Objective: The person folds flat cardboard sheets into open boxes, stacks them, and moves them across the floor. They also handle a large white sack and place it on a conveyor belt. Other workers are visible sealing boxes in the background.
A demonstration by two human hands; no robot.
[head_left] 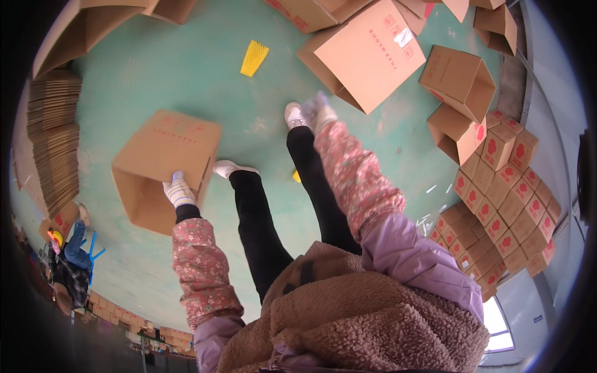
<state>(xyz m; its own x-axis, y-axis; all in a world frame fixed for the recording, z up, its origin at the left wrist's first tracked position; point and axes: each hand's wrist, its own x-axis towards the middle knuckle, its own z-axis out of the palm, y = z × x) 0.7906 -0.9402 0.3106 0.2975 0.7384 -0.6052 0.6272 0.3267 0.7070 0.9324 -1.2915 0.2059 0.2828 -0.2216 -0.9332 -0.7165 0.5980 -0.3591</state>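
My left hand (180, 190), in a striped pale glove, is closed on the rim of an open cardboard box (171, 137). That box is tilted at the left, its open end toward me, and is slightly blurred. My right hand (319, 110), also gloved, reaches forward above my right shoe (293, 115); motion smears its fingers. Nearest to it is a large open cardboard box (373, 53) with a strip of shiny tape, and I see a gap between them. Floral sleeve covers are on both my forearms.
A yellow mesh sleeve (254, 58) lies on the green floor. Flattened cardboard (55, 124) is stacked at the left. More open boxes (457, 78) stand at the far right, beside a wall of stacked cartons (507, 199). Another person (68, 267) is at the lower left near a blue stool (93, 255).
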